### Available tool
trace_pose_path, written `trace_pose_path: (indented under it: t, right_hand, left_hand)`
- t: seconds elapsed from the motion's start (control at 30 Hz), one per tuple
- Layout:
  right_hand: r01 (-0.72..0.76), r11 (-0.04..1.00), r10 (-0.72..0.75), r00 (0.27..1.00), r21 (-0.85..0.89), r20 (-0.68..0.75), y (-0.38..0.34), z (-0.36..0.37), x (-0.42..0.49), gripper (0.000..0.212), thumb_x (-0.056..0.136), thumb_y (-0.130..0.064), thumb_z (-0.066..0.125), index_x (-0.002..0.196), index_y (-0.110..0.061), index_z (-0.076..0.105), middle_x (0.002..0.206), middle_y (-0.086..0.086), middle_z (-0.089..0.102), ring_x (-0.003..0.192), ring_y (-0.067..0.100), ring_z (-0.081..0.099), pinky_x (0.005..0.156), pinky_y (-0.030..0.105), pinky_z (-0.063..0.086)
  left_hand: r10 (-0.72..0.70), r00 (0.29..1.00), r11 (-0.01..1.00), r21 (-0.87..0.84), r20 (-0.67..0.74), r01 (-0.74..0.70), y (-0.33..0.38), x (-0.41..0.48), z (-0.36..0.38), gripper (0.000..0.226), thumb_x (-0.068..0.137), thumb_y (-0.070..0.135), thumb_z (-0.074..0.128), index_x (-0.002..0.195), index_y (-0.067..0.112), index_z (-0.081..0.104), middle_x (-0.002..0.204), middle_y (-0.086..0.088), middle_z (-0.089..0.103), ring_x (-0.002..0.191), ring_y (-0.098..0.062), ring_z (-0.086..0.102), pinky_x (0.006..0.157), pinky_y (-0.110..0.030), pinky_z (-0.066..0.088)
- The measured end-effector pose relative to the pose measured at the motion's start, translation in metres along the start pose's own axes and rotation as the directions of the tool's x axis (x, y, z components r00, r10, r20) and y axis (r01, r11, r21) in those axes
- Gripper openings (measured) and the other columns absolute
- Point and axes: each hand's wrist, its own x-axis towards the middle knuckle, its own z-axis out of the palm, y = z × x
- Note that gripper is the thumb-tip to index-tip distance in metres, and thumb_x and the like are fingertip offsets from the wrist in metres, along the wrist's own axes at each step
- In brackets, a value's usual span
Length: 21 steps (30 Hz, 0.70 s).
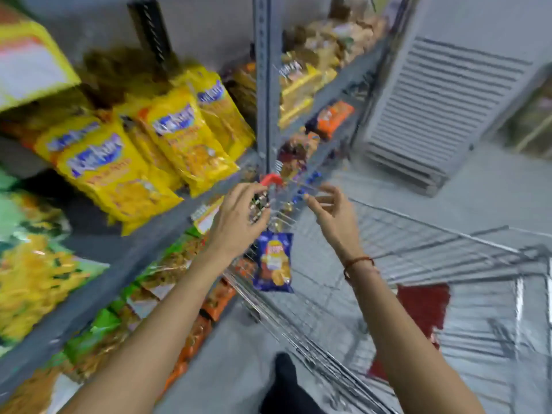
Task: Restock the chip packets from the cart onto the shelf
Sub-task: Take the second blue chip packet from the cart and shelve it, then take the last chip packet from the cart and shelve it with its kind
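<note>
Blue chip packet (274,261) hangs at the wire cart (418,249) front rim, just below left hand (239,216). Left grip curled around small dark items; contents blurred. Right hand (331,210) beside it, fingers spread, holding nothing. Behind: shelf (125,258) with yellow snack bags (119,174).

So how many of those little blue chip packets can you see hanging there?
1 clearly: the blue chip packet dangles below the left hand, beside the cart. Blurred blue bits further back may be more.
</note>
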Motion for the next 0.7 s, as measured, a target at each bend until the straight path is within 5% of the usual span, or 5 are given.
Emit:
trace_pose_path:
  t: [0.13, 0.27, 0.43, 0.57, 0.7]
  right_hand:
    - [-0.286, 0.956, 0.289, 0.957, -0.07, 0.031, 0.089, -0.008, 0.004, 0.047, 0.084, -0.031, 0.069, 0.119, -0.004, 0.052, 0.107, 0.018, 0.062, 0.089, 0.027, 0.061, 0.073, 0.035, 0.052]
    - [-0.506, 0.856, 0.515, 0.854, -0.107, 0.077, 0.161, 0.008, 0.004, 0.057, 0.081, -0.041, 0.07, 0.122, -0.007, 0.05, 0.115, 0.022, 0.063, 0.095, 0.033, 0.064, 0.07, 0.038, 0.053]
    - [-0.604, 0.774, 0.63, 0.767, -0.191, 0.125, 0.231, 0.047, 0.018, 0.056, 0.081, -0.036, 0.071, 0.121, -0.003, 0.051, 0.102, 0.019, 0.059, 0.076, 0.022, 0.057, 0.061, 0.032, 0.049]
    - [-0.63, 0.735, 0.67, 0.732, -0.25, 0.124, 0.279, 0.082, 0.037, 0.062, 0.079, -0.033, 0.074, 0.125, 0.001, 0.049, 0.105, 0.014, 0.055, 0.092, 0.026, 0.055, 0.069, 0.031, 0.048]
    - [-0.664, 0.704, 0.702, 0.704, -0.25, 0.105, 0.317, 0.106, 0.052, 0.076, 0.077, -0.036, 0.075, 0.135, 0.0, 0.04, 0.133, 0.019, 0.054, 0.118, 0.033, 0.054, 0.087, 0.034, 0.045]
  left_hand:
    - [-0.079, 0.981, 0.997, 0.012, 0.175, 0.078, -0.032, -0.022, 0.062, 0.04, 0.089, 0.02, 0.058, 0.124, 0.002, 0.053, 0.127, -0.02, 0.055, 0.12, -0.03, 0.049, 0.103, -0.031, 0.031]
    - [-0.17, 0.949, 0.985, 0.07, 0.265, 0.157, -0.061, -0.043, 0.088, 0.04, 0.089, 0.022, 0.053, 0.119, -0.003, 0.057, 0.125, -0.023, 0.057, 0.12, -0.036, 0.05, 0.106, -0.042, 0.035]
    - [-0.133, 0.91, 0.988, 0.13, 0.392, 0.089, -0.094, -0.068, 0.106, 0.034, 0.088, 0.025, 0.049, 0.104, 0.001, 0.069, 0.115, -0.017, 0.067, 0.114, -0.031, 0.058, 0.101, -0.044, 0.04]
    - [-0.072, 0.949, 0.983, 0.181, 0.307, 0.016, -0.108, -0.077, 0.119, 0.034, 0.088, 0.025, 0.045, 0.083, 0.006, 0.073, 0.088, -0.01, 0.076, 0.088, -0.025, 0.07, 0.086, -0.033, 0.037]
    - [-0.069, 0.962, 0.984, 0.179, 0.263, 0.021, -0.116, -0.079, 0.127, 0.041, 0.092, 0.025, 0.036, 0.082, 0.013, 0.074, 0.082, -0.005, 0.077, 0.084, -0.021, 0.07, 0.091, -0.032, 0.034]
